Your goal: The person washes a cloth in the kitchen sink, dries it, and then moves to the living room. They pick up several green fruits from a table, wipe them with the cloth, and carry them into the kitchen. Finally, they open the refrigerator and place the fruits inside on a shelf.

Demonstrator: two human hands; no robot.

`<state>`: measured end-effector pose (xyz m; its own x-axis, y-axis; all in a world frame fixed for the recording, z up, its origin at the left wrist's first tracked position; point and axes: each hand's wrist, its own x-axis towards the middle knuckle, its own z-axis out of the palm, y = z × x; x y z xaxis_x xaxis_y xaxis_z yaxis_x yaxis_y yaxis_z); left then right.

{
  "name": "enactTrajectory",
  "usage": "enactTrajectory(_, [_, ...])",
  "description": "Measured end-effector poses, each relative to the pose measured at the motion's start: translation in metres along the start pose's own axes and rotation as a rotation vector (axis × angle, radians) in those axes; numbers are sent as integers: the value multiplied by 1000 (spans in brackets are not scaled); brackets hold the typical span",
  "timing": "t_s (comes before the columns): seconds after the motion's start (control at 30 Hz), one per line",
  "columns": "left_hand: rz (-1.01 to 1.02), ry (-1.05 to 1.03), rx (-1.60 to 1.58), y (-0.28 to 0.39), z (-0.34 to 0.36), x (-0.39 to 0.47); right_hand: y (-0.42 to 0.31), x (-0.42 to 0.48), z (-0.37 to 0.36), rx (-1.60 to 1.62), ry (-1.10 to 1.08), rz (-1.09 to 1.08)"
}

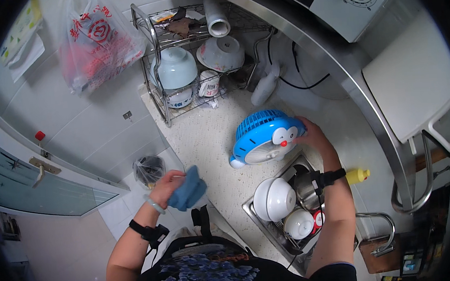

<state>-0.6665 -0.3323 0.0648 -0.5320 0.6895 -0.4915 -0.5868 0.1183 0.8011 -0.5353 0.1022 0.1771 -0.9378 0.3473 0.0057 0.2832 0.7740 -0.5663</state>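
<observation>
My left hand (170,183) grips a folded blue cloth (189,190) beyond the counter's front edge. On the speckled stone countertop (185,135) stands a blue cartoon-faced electric fan (262,140), its grille facing me and its body tilted. My right hand (311,134) holds the fan's right rim near its white eyes and red nose. The fingers behind that rim are hidden. Just below the fan, white bowls (274,199) lie upside down over the sink (249,207), close to my right forearm.
A wire rack (162,86) with bowls (175,67) and a mug (208,83) stands at the back. Beside it is a white bottle (264,87). A yellow bottle (356,176) and a faucet (387,223) are to the right. A lined bin (149,171) sits on the floor.
</observation>
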Motion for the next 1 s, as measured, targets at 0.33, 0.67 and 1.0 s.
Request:
enactTrajectory(0.33, [178,-314,257,38,115,104,-24,-25,37,-284,235,172])
enactTrajectory(0.67, [55,-183,615,65,60,141,-72,-41,59,-269,291,199])
enactTrajectory(1.0, [-45,-39,394,35,-21,103,-96,-17,51,-456,109,145])
